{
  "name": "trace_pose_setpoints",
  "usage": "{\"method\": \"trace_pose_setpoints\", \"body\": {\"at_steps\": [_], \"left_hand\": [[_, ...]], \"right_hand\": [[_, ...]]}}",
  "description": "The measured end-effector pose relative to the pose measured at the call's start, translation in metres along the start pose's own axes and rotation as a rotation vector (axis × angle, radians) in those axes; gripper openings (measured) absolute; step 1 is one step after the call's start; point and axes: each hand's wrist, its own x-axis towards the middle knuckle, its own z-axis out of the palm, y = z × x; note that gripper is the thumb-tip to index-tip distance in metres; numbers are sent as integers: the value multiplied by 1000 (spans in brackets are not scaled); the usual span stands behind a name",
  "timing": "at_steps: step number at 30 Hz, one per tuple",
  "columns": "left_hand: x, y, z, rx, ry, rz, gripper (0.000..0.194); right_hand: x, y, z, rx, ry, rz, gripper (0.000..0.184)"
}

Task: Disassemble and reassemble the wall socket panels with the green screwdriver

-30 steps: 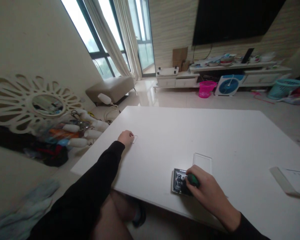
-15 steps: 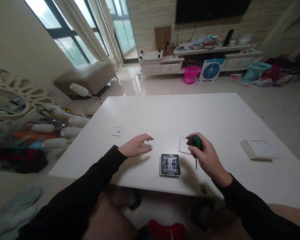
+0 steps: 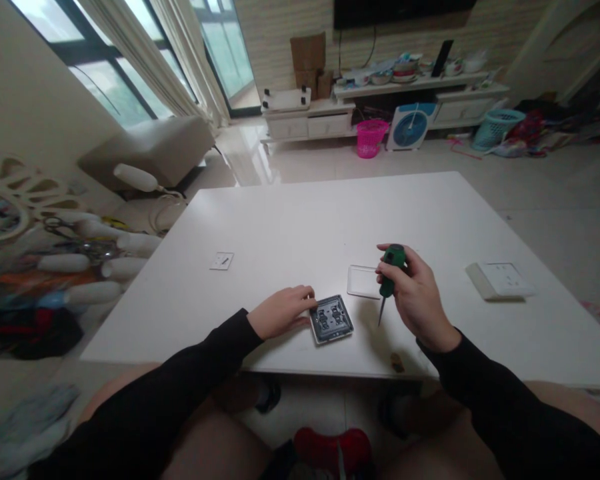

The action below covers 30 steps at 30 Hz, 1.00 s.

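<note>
Right hand [image 3: 416,293] grips green screwdriver [image 3: 393,262], hides 1 end of thin frame [image 3: 363,296]; left hand [image 3: 284,311] touches dark unit [image 3: 332,320]; cannot tell if gripping.

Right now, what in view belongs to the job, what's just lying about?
Job, likely: green-handled metal screwdriver; square black-faced panel; thin pale rectangular frame; boxy white unit.

Lying about, likely: pink plastic basket; blue-and-white fan; brown cardboard box.

L hand [image 3: 285,313]: off sm. plate [image 3: 222,261], now at L edge of dk sq. module [image 3: 331,320] | module: turned slightly CCW | R hand [image 3: 419,293] + grn screwdriver [image 3: 393,265]: up off module, now to its R
</note>
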Motion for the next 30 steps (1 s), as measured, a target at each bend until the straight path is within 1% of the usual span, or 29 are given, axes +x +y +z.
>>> {"method": "trace_pose_setpoints", "body": {"at_steps": [1, 3, 5, 7, 9, 11, 14, 16, 18, 20, 23, 24, 26, 30], "left_hand": [[0, 3, -1, 20, 24, -17, 18], [0, 8, -2, 16, 79, -36, 32], [-1, 8, -3, -53, 129, -50, 45], [-3, 2, -5, -156, 155, -64, 62], [-7, -7, -7, -242, 130, -64, 84], [-10, -15, -9, -295, 79, -62, 94], [-12, -19, -10, -306, 42, -83, 90], [-13, -15, -9, -293, 14, -113, 89], [-12, -9, -8, -289, -28, -146, 94], [-11, -4, -6, -288, -45, -145, 94], [-8, 2, -2, -278, -19, -120, 80], [-7, 3, 0, -270, -9, -127, 78], [-5, 7, 4, -239, 10, -164, 80], [-2, 15, 13, -194, 41, -219, 85]], "right_hand": [[0, 0, 0, -17, 13, -22, 33], [-1, -2, 0, -53, 34, -61, 35], [-2, -6, 1, -83, 38, -77, 38], [-3, -8, 2, -97, 28, -77, 40], [-4, -9, 3, -95, 15, -80, 41], [-5, -8, 4, -79, 8, -81, 42], [-4, -6, 5, -56, 14, -72, 43], [-5, -6, 5, -59, 25, -79, 43], [-6, -7, 6, -67, 35, -103, 43], [-9, -9, 7, -69, 38, -130, 43], [-14, -10, 9, -57, 12, -176, 45], [-16, -10, 10, -54, -5, -196, 46], [-19, -10, 11, -65, -40, -241, 47], [-23, -7, 11, -158, -75, -326, 45]]}}
